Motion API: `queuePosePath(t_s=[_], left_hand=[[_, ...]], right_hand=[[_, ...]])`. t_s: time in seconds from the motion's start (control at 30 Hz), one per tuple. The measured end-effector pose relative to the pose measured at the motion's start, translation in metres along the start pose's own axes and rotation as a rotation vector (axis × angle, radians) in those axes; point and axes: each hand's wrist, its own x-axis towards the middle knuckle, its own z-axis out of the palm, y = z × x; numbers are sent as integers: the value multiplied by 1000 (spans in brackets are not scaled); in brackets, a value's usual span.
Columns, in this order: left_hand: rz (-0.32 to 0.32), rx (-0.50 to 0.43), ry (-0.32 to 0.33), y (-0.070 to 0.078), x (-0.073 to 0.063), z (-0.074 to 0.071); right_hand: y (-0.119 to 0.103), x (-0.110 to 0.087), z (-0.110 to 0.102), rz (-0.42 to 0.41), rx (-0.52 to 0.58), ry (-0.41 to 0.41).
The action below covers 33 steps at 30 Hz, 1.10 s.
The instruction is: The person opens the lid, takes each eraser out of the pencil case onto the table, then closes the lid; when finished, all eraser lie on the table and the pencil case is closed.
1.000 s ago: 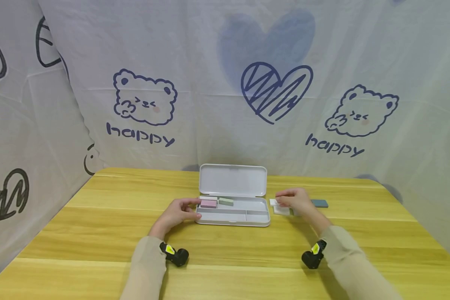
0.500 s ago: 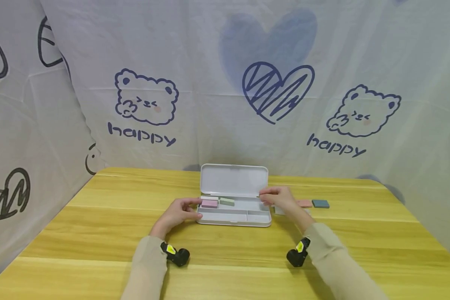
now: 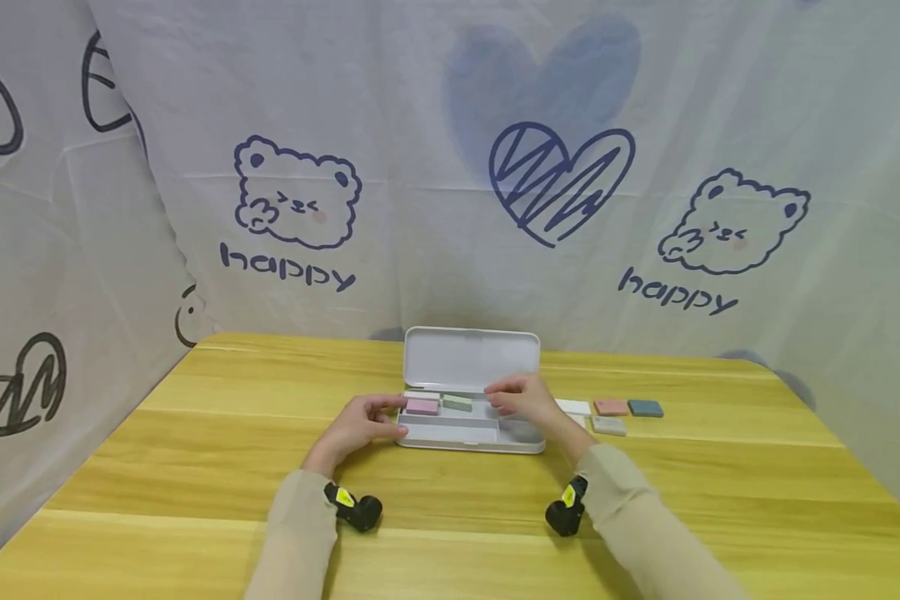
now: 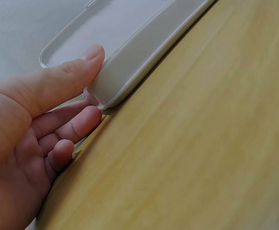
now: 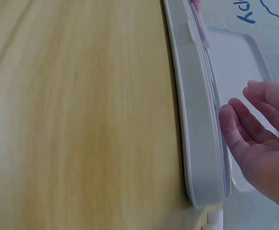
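A white pencil case (image 3: pixel 465 446) stands with its lid (image 3: pixel 471 358) raised at the back. My left hand (image 3: pixel 356 429) holds its left end, thumb at the rim in the left wrist view. Inside the left back compartment lie a pink eraser-like block (image 3: pixel 422 407), a green block (image 3: pixel 457 402) and a white block (image 3: pixel 422 396). My right hand (image 3: pixel 527 400) is over the right half of the case, fingertips close together. In the right wrist view the thumb and bent fingers (image 5: pixel 231 122) overlap the case's lid; I cannot tell whether they hold something.
Right of the case lie more small blocks: a white one (image 3: pixel 574 407), a salmon one (image 3: pixel 611 407), a blue-grey one (image 3: pixel 646 408) and a pale grey one (image 3: pixel 609 426). The wooden table (image 3: pixel 450 533) ends at a printed curtain (image 3: pixel 435 250) behind.
My right hand has moved left from the blocks on the table to over the case, uncovering several of those blocks. My left hand has stayed at the case's left end.
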Motion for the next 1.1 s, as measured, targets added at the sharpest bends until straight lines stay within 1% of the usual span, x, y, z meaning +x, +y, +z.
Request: queuePosePath(t_s=[0.2, 0.47, 0.7, 0.77, 0.97, 1.1], left_hand=[[2, -6, -3, 1, -1, 0], [4, -21, -14, 1, -1, -1], [16, -29, -21, 1, 0, -1], [15, -29, -22, 1, 0, -1], [8, -24, -15, 0, 0, -1], [4, -13, -6, -1, 0, -1]], right_hand=[[-3, 3, 9, 21, -42, -14], [-6, 6, 17, 88, -63, -16], [-2, 9, 19, 94, -122, -78], [-2, 10, 20, 99, -142, -85], [-4, 11, 23, 81, -247, -105], [-6, 11, 24, 78, -261, -104]])
